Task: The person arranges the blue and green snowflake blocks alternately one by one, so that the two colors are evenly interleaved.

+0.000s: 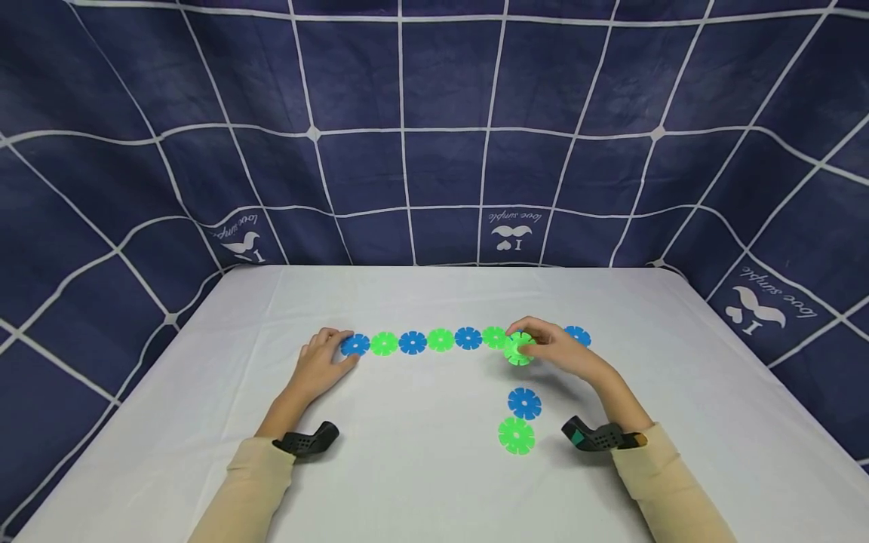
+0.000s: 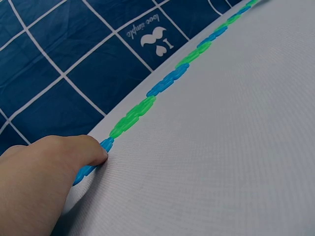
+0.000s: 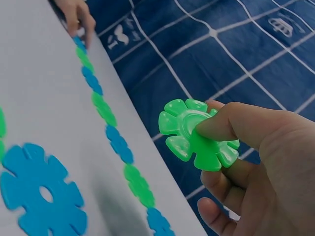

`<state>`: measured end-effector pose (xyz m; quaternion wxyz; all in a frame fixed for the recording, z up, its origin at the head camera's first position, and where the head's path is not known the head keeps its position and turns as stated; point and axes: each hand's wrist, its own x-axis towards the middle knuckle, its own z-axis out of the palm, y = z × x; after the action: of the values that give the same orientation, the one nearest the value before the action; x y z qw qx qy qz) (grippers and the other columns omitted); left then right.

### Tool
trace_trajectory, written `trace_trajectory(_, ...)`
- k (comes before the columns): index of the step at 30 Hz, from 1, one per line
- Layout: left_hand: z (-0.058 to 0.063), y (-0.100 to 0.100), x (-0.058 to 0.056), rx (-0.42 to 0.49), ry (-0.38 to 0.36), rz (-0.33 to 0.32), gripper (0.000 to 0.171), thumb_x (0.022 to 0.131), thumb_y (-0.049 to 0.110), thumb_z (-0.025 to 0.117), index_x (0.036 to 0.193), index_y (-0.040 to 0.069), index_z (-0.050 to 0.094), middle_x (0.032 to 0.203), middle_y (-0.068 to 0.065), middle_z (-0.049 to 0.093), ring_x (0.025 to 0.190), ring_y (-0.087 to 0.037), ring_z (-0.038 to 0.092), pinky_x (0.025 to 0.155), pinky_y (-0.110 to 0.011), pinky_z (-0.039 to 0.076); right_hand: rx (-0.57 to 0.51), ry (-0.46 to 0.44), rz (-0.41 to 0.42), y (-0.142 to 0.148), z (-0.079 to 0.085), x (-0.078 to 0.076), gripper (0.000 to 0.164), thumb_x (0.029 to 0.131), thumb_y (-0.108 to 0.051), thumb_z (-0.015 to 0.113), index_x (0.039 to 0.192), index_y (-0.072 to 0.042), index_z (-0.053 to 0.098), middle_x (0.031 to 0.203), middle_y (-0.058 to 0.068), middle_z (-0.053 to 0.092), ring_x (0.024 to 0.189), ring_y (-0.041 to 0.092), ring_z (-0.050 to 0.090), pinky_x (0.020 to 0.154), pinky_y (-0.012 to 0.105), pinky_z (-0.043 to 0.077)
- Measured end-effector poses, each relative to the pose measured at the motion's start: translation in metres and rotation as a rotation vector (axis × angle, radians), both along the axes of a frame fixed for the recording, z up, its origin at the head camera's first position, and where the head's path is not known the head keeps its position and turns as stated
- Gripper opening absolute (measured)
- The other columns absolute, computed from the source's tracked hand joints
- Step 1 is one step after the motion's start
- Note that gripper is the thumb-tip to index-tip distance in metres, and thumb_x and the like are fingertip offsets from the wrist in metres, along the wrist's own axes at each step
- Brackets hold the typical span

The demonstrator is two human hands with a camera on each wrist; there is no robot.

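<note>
My right hand [image 1: 553, 347] pinches a green notched flower-shaped building disc [image 3: 184, 130] between thumb and fingers, raised above the table near the row. The thumb lies over the disc's middle. My left hand [image 1: 319, 366] has thumb and fingertips around the edge of the blue disc [image 1: 356, 345] at the row's left end. Rightward from it, blue and green discs alternate: green [image 1: 385, 344], blue [image 1: 413, 342], green [image 1: 440, 340], blue [image 1: 468, 338], green [image 1: 493, 337]. Behind my right hand, part of the row is hidden; a blue disc [image 1: 578, 335] shows beyond it.
A loose blue disc [image 1: 525, 403] and a green disc [image 1: 517, 436] lie flat on the white-covered table [image 1: 407, 452], nearer me than the row. A dark blue checked cloth [image 1: 434, 173] hangs behind the table and at its sides.
</note>
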<state>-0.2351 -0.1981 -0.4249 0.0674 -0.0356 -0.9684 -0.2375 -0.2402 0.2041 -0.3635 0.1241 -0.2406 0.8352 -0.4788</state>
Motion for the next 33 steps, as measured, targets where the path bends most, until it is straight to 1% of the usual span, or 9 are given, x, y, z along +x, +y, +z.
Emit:
trace_trajectory(4, 0.0, 0.0, 0.0, 0.001, -0.001, -0.003, 0.055, 0.084, 0.034, 0.057, 0.13, 0.006, 0.047, 0.127, -0.019, 0.043, 0.119, -0.036, 0.039, 0.093, -0.049, 0.029, -0.002, 0.02, -0.09, 0.016, 0.003, -0.004, 0.031, 0.089, -0.016, 0.053, 0.118, -0.006, 0.052, 0.126, 0.012, 0.05, 0.124, 0.037, 0.04, 0.091, 0.045, 0.039)
trace_trajectory(6, 0.0, 0.0, 0.0, 0.002, 0.0, -0.005, 0.055, 0.084, 0.033, 0.057, 0.13, 0.006, 0.047, 0.127, -0.019, 0.043, 0.119, -0.036, 0.039, 0.093, -0.049, 0.029, -0.001, 0.035, -0.131, 0.024, 0.004, -0.006, 0.031, 0.09, -0.017, 0.052, 0.118, -0.006, 0.051, 0.124, 0.013, 0.05, 0.121, 0.035, 0.043, 0.089, 0.045, 0.04)
trace_trajectory(9, 0.0, 0.0, 0.001, 0.002, 0.001, -0.003, 0.055, 0.084, 0.033, 0.057, 0.13, 0.006, 0.047, 0.127, -0.019, 0.043, 0.119, -0.036, 0.039, 0.093, -0.05, 0.029, 0.017, 0.054, -0.193, 0.037, 0.005, -0.008, 0.034, 0.09, -0.019, 0.052, 0.12, -0.004, 0.049, 0.121, 0.013, 0.05, 0.106, 0.023, 0.05, 0.082, 0.04, 0.042)
trace_trajectory(12, 0.0, 0.0, 0.001, 0.0, 0.001, -0.003, 0.055, 0.084, 0.033, 0.057, 0.13, 0.005, 0.047, 0.127, -0.02, 0.043, 0.119, -0.036, 0.039, 0.093, -0.05, 0.029, 0.031, 0.057, -0.252, 0.05, 0.003, -0.011, 0.039, 0.09, -0.021, 0.052, 0.123, -0.002, 0.046, 0.119, 0.011, 0.049, 0.093, 0.01, 0.05, 0.078, 0.037, 0.043)
trace_trajectory(15, 0.001, 0.0, 0.001, 0.0, 0.002, -0.005, 0.055, 0.084, 0.034, 0.057, 0.13, 0.005, 0.047, 0.127, -0.019, 0.043, 0.118, -0.036, 0.039, 0.093, -0.049, 0.029, 0.043, 0.05, -0.313, 0.063, -0.001, -0.012, 0.04, 0.09, -0.025, 0.053, 0.124, -0.005, 0.045, 0.116, 0.0, 0.05, 0.091, 0.004, 0.048, 0.081, 0.036, 0.041)
trace_trajectory(20, 0.0, 0.0, 0.0, 0.001, 0.006, -0.01, 0.055, 0.084, 0.034, 0.057, 0.13, 0.005, 0.047, 0.126, -0.019, 0.043, 0.118, -0.036, 0.039, 0.092, -0.049, 0.029, 0.025, 0.041, -0.405, 0.082, -0.009, -0.012, 0.043, 0.091, -0.03, 0.052, 0.128, -0.009, 0.043, 0.103, -0.019, 0.049, 0.089, 0.001, 0.047, 0.084, 0.036, 0.037)
trace_trajectory(24, 0.0, -0.001, 0.0, 0.001, 0.01, -0.015, 0.055, 0.084, 0.034, 0.057, 0.13, 0.006, 0.047, 0.126, -0.019, 0.043, 0.118, -0.036, 0.039, 0.092, -0.049, 0.029, 0.01, 0.078, -0.511, 0.093, -0.018, -0.012, 0.045, 0.091, -0.029, 0.052, 0.129, -0.008, 0.042, 0.093, -0.024, 0.051, 0.084, -0.003, 0.047, 0.079, 0.03, 0.037)
trace_trajectory(28, 0.0, -0.001, 0.0, 0.002, 0.012, -0.015, 0.055, 0.084, 0.034, 0.057, 0.13, 0.006, 0.047, 0.126, -0.019, 0.043, 0.118, -0.036, 0.039, 0.093, -0.049, 0.029, 0.003, 0.137, -0.625, 0.099, -0.031, -0.016, 0.044, 0.091, -0.028, 0.051, 0.129, -0.006, 0.043, 0.088, -0.019, 0.052, 0.076, 0.001, 0.046, 0.067, 0.023, 0.039)
trace_trajectory(33, 0.0, -0.001, 0.0, 0.007, 0.009, -0.016, 0.055, 0.084, 0.034, 0.057, 0.13, 0.005, 0.047, 0.126, -0.019, 0.043, 0.118, -0.036, 0.039, 0.093, -0.049, 0.028, 0.022, 0.185, -0.745, 0.102, -0.045, -0.019, 0.042, 0.092, -0.024, 0.049, 0.128, -0.005, 0.041, 0.095, -0.004, 0.051, 0.071, -0.001, 0.043, 0.06, 0.017, 0.038)
